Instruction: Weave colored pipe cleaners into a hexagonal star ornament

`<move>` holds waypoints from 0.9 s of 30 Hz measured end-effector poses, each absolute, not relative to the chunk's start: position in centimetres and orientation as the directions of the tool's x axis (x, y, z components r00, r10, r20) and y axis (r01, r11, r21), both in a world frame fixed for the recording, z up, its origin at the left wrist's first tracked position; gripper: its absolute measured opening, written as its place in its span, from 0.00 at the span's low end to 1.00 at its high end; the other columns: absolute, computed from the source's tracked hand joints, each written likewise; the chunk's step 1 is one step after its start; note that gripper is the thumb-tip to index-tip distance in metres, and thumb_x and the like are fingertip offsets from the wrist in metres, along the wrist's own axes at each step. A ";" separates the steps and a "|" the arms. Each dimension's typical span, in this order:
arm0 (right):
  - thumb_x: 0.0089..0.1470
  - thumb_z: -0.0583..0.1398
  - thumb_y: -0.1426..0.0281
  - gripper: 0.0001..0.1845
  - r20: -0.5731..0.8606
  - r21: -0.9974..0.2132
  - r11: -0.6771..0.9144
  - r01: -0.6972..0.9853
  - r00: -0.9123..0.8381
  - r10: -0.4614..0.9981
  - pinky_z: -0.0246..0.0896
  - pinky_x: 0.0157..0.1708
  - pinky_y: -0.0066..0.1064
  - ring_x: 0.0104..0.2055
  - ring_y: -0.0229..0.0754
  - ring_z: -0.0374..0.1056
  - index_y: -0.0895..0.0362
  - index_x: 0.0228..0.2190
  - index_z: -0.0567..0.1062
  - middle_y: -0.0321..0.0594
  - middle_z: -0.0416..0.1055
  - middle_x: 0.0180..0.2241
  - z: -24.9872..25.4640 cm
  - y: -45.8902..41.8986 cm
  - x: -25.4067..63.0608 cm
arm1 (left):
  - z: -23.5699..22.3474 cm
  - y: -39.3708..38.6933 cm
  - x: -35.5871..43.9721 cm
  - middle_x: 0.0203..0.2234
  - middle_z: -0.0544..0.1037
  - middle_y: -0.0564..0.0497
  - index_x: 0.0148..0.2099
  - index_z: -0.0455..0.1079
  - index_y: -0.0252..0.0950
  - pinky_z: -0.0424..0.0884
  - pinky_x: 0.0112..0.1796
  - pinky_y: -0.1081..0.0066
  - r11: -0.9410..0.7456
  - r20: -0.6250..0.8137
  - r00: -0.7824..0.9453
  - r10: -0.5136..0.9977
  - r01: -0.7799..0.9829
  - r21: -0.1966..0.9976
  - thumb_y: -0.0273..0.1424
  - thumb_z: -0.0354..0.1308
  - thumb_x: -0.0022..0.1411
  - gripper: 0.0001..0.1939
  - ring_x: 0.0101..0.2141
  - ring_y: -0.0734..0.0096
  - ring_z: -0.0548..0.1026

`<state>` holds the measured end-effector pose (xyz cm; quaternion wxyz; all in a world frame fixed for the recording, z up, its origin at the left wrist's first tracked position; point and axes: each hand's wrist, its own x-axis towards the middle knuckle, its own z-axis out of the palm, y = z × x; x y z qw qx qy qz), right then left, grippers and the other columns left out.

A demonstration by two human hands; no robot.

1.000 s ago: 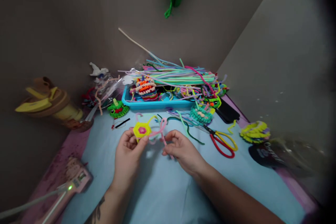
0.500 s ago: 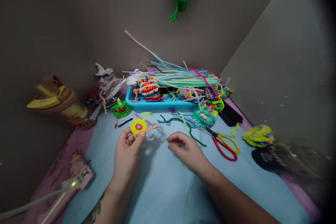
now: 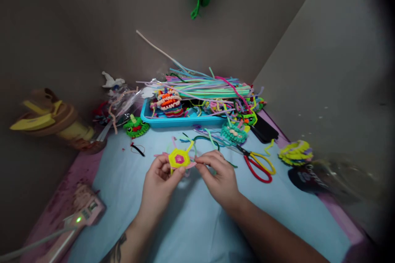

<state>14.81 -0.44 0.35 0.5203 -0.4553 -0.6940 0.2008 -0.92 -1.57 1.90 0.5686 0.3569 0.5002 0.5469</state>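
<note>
My left hand point(image 3: 163, 174) is closed on a small woven piece of pipe cleaners point(image 3: 179, 159), yellow around a pink centre, with loose ends sticking out on several sides. The thumb presses its lower edge. At the piece's right side, my right hand point(image 3: 217, 174) pinches the tip of a pink pipe cleaner end point(image 3: 190, 165) between thumb and fingers. The piece is held just above the light blue cloth point(image 3: 191, 222). Loose green and blue pipe cleaners point(image 3: 203, 137) lie behind the hands.
Behind stands a blue tray point(image 3: 185, 122) heaped with pipe cleaners and woven pieces. Scissors point(image 3: 257, 162) with red and yellow handles lie to the right, near a black phone point(image 3: 263, 128) and a yellow woven piece point(image 3: 295, 153). A green frog-like piece point(image 3: 135, 126) and a pink power strip point(image 3: 88, 211) are at left.
My right hand has moved in to the woven piece and taken hold of a pink end. The left hand has turned the piece and brought it rightward. The camera view has shifted slightly.
</note>
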 end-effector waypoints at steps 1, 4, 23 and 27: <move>0.55 0.60 0.73 0.06 0.539 -0.753 0.506 0.420 -0.047 0.841 0.64 0.35 0.35 0.33 0.42 0.70 0.51 0.32 0.77 0.38 0.76 0.29 0.4 -0.4 14.8 | 1.9 -1.6 -0.9 0.25 0.79 0.54 0.35 0.66 0.36 0.70 0.30 0.75 0.152 -0.183 -0.096 0.978 -0.268 0.951 0.31 0.69 0.47 0.16 0.26 0.74 0.76; 0.54 0.60 0.74 0.07 0.556 -0.742 0.517 0.427 -0.038 0.830 0.63 0.36 0.36 0.32 0.41 0.71 0.51 0.32 0.77 0.37 0.77 0.29 0.5 -0.3 14.8 | 1.9 -1.6 -1.0 0.25 0.80 0.54 0.35 0.66 0.36 0.71 0.31 0.75 0.156 -0.185 -0.087 0.979 -0.266 0.951 0.31 0.69 0.47 0.15 0.26 0.74 0.76; 0.49 0.65 0.72 0.05 0.540 -0.796 0.486 0.361 0.061 0.839 0.63 0.36 0.38 0.31 0.43 0.71 0.49 0.28 0.78 0.35 0.79 0.27 0.5 -0.7 14.2 | 1.3 -2.2 -0.4 0.24 0.78 0.56 0.33 0.64 0.37 0.69 0.29 0.77 0.178 -0.197 -0.034 0.980 -0.298 0.938 0.29 0.70 0.46 0.16 0.26 0.75 0.75; 0.48 0.66 0.73 0.06 0.482 -0.849 0.445 0.284 0.073 0.873 0.62 0.38 0.39 0.33 0.43 0.72 0.49 0.28 0.79 0.35 0.80 0.28 0.3 -0.7 14.0 | 1.2 -2.2 -0.5 0.24 0.77 0.57 0.34 0.63 0.37 0.68 0.29 0.78 0.165 -0.184 -0.034 0.982 -0.301 0.939 0.28 0.69 0.47 0.16 0.26 0.76 0.74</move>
